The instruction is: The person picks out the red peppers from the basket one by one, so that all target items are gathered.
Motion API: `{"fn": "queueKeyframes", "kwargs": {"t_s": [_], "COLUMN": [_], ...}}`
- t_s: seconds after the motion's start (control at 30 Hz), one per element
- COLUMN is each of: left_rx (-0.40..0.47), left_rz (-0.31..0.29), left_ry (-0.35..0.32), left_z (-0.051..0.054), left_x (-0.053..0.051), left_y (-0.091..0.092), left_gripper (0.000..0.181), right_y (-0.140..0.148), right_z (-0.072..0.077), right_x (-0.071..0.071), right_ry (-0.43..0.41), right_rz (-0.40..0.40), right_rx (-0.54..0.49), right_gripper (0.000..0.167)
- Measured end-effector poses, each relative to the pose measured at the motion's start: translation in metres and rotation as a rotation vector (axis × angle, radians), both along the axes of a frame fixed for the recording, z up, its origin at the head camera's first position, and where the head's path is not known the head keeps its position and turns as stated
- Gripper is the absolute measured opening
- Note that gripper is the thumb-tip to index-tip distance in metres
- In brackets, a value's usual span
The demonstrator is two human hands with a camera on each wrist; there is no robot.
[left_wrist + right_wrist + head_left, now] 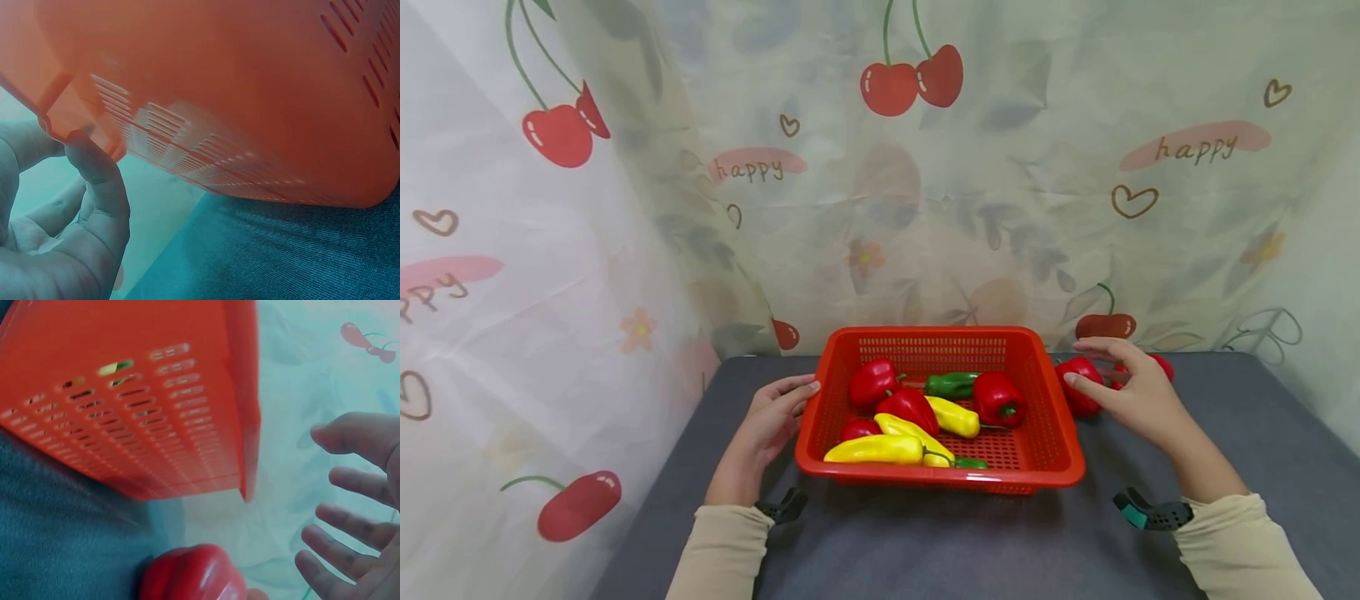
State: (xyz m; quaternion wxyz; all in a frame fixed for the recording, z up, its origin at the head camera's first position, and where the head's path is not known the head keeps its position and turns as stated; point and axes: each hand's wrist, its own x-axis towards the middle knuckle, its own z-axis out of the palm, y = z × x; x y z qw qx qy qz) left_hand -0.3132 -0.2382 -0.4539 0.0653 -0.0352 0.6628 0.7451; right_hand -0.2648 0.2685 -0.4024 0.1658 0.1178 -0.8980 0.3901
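A red plastic basket point(940, 477) stands on the dark grey table, holding several red bell peppers point(874, 383), long yellow peppers point(874, 450) and green peppers point(953, 384). At its left side my left hand point(767, 425) pinches the rim between thumb and fingers, as the left wrist view shows. To the right of the basket lies a red bell pepper point(1078, 402), with more red point(1165, 367) partly hidden behind my right hand point(1138, 396). That hand hovers with fingers spread and holds nothing; in the right wrist view it is apart from the basket wall and the bell pepper point(190, 575).
A patterned cloth point(940, 208) with cherries hangs behind the table and along its left side. The grey tabletop point(925, 542) extends in front of the basket and to its right. Dark bands point(1153, 510) are around both wrists.
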Motion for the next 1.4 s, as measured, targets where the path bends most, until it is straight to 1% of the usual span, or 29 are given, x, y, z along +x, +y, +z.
{"fn": "queueKeyframes", "kwargs": {"t_s": [0.17, 0.33, 0.43, 0.53, 0.73, 1.0, 1.17, 1.3, 1.4], "left_rx": [-0.003, -0.006, 0.007, 0.022, 0.024, 0.018, 0.015, 0.010, 0.007], "left_rz": [0.003, 0.007, 0.013, 0.016, 0.016, 0.017, 0.011, 0.002, 0.003], "left_ry": [-0.003, 0.000, -0.003, -0.003, -0.007, -0.010, -0.003, -0.002, -0.003], "left_z": [0.000, 0.001, 0.001, 0.002, 0.001, 0.002, 0.002, 0.002, 0.002], "left_x": [0.000, 0.000, 0.000, 0.000, 0.000, -0.001, -0.001, 0.000, 0.000], "left_y": [0.001, 0.001, 0.001, 0.001, 0.001, 0.001, 0.000, 0.000, 0.000], "left_gripper": [0.044, 0.044, 0.042, 0.041, 0.044, 0.044, 0.046, 0.047, 0.046], "right_y": [-0.005, -0.011, -0.014, -0.016, -0.022, -0.034, -0.041, -0.047, -0.051], "right_z": [0.004, 0.012, 0.017, 0.022, 0.032, 0.043, 0.048, 0.048, 0.048], "right_x": [0.004, 0.004, 0.003, 0.001, -0.006, -0.013, -0.020, -0.029, -0.034], "right_ry": [0.000, -0.045, -0.063, -0.080, -0.159, -0.143, -0.170, -0.192, -0.201], "right_rz": [0.040, 0.117, 0.139, 0.157, 0.208, 0.252, 0.275, 0.298, 0.295], "right_rx": [0.009, -0.014, 0.002, 0.028, 0.071, 0.120, 0.121, 0.119, 0.118], "right_gripper": [0.051, 0.052, 0.052, 0.053, 0.060, 0.056, 0.054, 0.055, 0.056]}}
